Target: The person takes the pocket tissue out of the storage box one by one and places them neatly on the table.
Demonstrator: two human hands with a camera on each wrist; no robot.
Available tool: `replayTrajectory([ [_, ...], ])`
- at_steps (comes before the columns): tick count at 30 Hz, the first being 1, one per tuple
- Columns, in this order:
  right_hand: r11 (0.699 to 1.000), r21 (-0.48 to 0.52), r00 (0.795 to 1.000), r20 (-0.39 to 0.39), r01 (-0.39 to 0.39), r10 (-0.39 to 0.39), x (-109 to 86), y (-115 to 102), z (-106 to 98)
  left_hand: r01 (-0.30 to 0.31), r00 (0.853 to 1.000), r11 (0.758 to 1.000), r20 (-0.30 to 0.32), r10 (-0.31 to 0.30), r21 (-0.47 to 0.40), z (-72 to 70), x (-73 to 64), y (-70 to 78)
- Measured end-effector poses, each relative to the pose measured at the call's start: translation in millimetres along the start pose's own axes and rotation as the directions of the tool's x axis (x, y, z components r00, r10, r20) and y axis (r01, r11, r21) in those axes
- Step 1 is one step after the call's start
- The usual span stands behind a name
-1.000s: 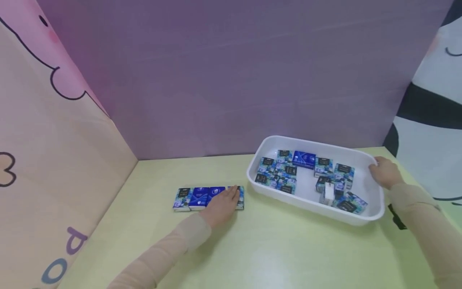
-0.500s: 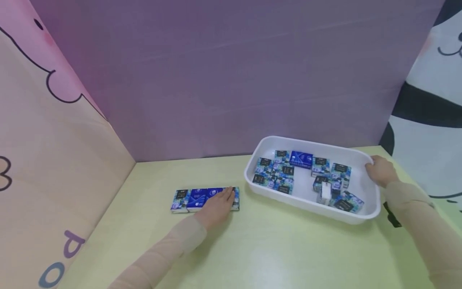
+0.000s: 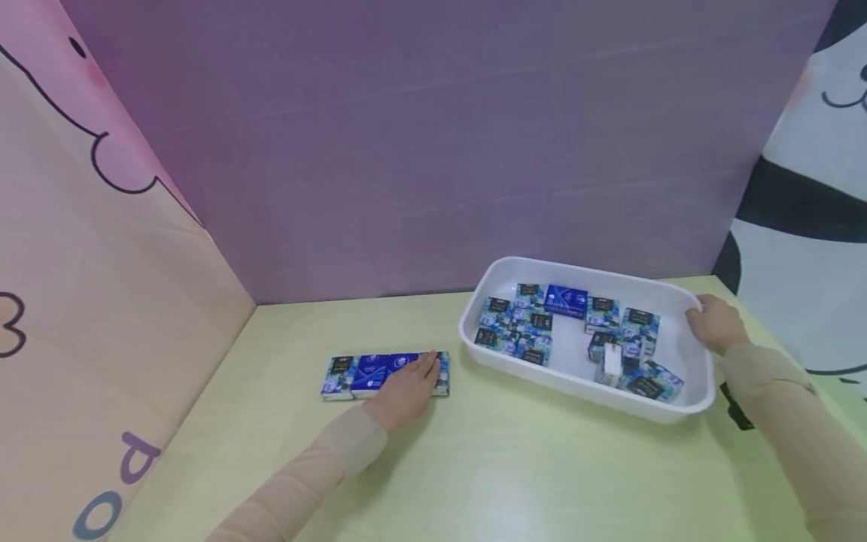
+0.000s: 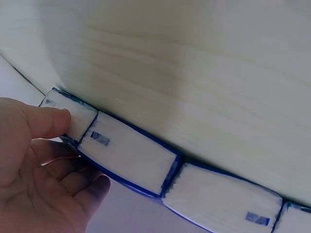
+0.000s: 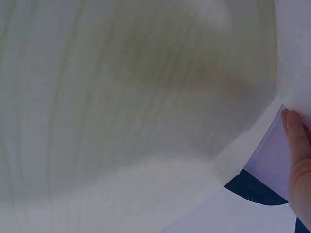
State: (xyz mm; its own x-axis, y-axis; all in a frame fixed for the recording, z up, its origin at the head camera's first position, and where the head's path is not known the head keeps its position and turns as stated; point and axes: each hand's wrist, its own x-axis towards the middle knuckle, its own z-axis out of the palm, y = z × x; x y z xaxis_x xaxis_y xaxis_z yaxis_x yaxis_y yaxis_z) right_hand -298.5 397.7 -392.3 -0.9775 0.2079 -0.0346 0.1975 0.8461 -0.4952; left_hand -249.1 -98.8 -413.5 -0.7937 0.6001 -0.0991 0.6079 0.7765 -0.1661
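Four-sided tissue packs stand side by side in a short row on the table, with a floral one [image 3: 339, 378] at the left end and blue ones [image 3: 369, 374] in the middle. My left hand [image 3: 406, 388] lies over the right part of this row. In the left wrist view its thumb presses the side of the end tissue pack [image 4: 73, 114], with the other fingers around the opposite edge. My right hand [image 3: 718, 324] grips the right end of a white tray [image 3: 569, 350]; in the right wrist view only part of that hand [image 5: 301, 165] shows at the edge.
Inside the tray lie several floral packs [image 3: 535, 348] and a blue pack [image 3: 566, 300], one small pack standing on edge. A purple cloth wall [image 3: 406, 150] rises behind the table [image 3: 488, 467]. Printed panels flank both sides.
The view shifts slightly. The right end of the row sits a little farther left, closer to the other packs. Both hands keep their places on the packs and the tray.
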Motion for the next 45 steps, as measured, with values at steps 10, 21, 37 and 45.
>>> replayTrajectory([
  [10,1.000,0.009,1.000,0.006,-0.009,0.009,0.4,2,0,-0.031,0.994,0.999,-0.107,0.028,-0.030,-15.1,2.6,3.1],
  [21,1.000,-0.010,0.999,-0.040,0.013,-0.014,-0.2,4,-2,-0.252,0.890,0.967,-0.384,0.246,0.034,-78.2,36.5,43.7],
  [37,1.000,0.024,1.000,-0.019,0.005,-0.005,-4.4,0,-2,-0.596,0.798,0.763,0.077,0.598,0.250,-128.1,131.7,137.2],
  [45,1.000,0.024,1.000,-0.020,-0.010,0.010,-0.6,-2,1,-0.473,0.858,0.881,0.219,0.465,-0.017,-131.5,158.8,158.6],
])
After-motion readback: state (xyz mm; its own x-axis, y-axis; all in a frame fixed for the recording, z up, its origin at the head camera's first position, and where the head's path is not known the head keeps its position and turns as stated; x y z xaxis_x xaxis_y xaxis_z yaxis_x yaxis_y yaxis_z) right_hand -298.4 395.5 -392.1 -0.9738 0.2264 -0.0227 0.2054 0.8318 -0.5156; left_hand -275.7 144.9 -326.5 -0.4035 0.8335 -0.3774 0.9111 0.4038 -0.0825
